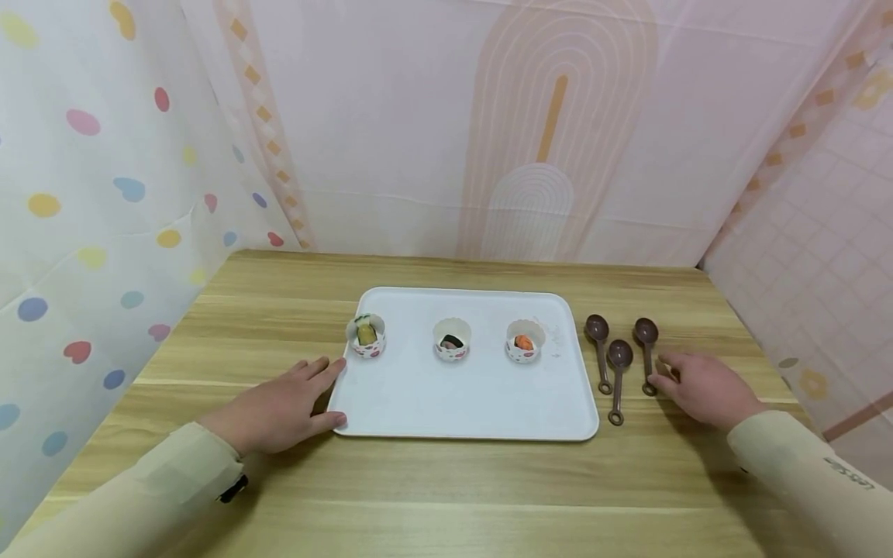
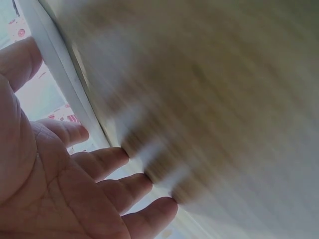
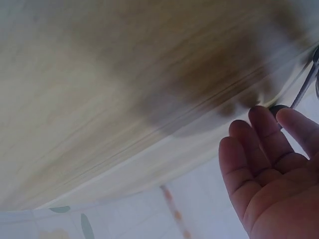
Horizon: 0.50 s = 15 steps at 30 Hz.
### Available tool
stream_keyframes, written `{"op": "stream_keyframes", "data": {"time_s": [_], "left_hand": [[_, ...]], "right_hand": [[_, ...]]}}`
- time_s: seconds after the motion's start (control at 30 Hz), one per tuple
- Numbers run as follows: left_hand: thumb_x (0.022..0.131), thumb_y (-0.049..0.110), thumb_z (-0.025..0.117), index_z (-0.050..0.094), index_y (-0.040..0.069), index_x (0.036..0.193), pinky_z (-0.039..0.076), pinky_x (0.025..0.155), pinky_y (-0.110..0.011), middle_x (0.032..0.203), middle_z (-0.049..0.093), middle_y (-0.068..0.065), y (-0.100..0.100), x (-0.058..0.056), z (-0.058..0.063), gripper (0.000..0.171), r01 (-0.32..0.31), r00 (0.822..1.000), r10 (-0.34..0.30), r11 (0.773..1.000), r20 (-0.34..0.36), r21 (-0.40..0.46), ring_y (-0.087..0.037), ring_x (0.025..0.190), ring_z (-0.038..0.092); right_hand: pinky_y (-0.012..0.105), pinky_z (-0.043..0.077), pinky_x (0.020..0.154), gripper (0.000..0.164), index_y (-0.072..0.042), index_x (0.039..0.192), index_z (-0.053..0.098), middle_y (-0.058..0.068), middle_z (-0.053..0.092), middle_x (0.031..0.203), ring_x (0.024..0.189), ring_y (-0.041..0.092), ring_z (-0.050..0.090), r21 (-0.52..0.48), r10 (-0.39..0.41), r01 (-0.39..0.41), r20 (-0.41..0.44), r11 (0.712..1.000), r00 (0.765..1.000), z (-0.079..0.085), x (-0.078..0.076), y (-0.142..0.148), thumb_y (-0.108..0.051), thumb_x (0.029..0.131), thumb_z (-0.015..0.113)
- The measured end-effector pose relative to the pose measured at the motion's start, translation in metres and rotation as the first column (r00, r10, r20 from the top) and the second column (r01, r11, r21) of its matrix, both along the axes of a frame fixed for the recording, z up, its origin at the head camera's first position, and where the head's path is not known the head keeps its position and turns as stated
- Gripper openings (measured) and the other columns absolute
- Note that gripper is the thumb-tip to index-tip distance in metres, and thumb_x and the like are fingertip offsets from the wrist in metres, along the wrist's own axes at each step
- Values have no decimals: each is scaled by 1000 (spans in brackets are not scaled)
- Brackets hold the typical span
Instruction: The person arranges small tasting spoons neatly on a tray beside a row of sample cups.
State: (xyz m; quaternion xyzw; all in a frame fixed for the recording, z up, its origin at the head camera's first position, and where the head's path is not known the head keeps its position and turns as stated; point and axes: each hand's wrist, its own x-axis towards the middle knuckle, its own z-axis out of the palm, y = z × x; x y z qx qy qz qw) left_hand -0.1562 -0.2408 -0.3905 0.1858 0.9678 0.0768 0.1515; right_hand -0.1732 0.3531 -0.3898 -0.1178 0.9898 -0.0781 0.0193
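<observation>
A white tray (image 1: 418,403) lies on the wooden table, bearing three small patterned paper cups. The left cup (image 1: 374,350) holds a yellow-green toy with a leafy top; the middle cup (image 1: 453,354) has a small black-and-white piece, the right cup (image 1: 521,356) an orange one. My left hand (image 1: 282,407) rests at the tray's left edge, thumb over the rim, fingers extended. Right of the tray lie three brown measuring spoons, a left one (image 1: 598,329), a middle one (image 1: 619,355) and a right one (image 1: 646,333). My right hand (image 1: 708,387) has its thumb at the right spoon's handle, fingers loosely bent.
The wooden table (image 1: 446,496) reaches back to a patterned cloth backdrop (image 1: 391,139). Dotted cloth (image 1: 84,232) hangs along the left side, and a checked cloth (image 1: 823,256) along the right. A small black item (image 1: 233,489) sits under the left cuff.
</observation>
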Motion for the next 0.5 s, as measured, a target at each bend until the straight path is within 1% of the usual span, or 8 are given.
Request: {"op": "stream_keyframes", "data": {"time_s": [0.03, 0.1, 0.33, 0.4, 0.5], "left_hand": [[97, 71, 59, 31, 8, 166, 41, 113, -71, 166, 35, -30, 0, 0, 0, 97, 0, 1000, 0, 1000, 2, 1, -59, 150, 34], [97, 70, 59, 31, 8, 166, 41, 113, -71, 166, 35, -31, 0, 0, 1, 97, 0, 1000, 0, 1000, 6, 5, -59, 150, 34], [97, 70, 59, 30, 9, 166, 41, 112, -72, 166, 34, -30, 0, 1, 1, 97, -8, 1000, 8, 1000, 13, 4, -60, 150, 32], [97, 70, 59, 30, 9, 166, 42, 112, -72, 166, 35, -30, 0, 1, 0, 96, -8, 1000, 8, 1000, 9, 2, -60, 150, 32], [97, 69, 59, 30, 9, 166, 41, 112, -72, 166, 35, -30, 0, 0, 0, 96, -8, 1000, 8, 1000, 6, 2, -60, 150, 32]], "right_hand": [[50, 54, 69, 29, -1, 107, 69, 1, 60, 73, 70, 21, 58, 0, 0, 0, 2, 1000, 1000, 0, 0, -1, -29, 101, 69], [47, 52, 66, 28, -2, 103, 70, -1, 58, 70, 68, 18, 55, 3, 1, -1, 2, 1000, 1000, 0, 0, -2, -29, 100, 70], [44, 50, 64, 24, -6, 90, 65, -2, 55, 67, 65, 17, 52, 29, 10, -10, 0, 1000, 1000, -3, 0, -5, -28, 98, 72], [44, 50, 65, 24, -5, 90, 66, -1, 55, 67, 66, 18, 53, 29, 7, -7, 1, 1000, 1000, -3, 0, -5, -27, 99, 71], [45, 50, 65, 25, -7, 88, 64, -1, 53, 66, 65, 18, 52, 29, 3, -3, -6, 1000, 1000, -3, 0, -6, -28, 100, 69]]}}
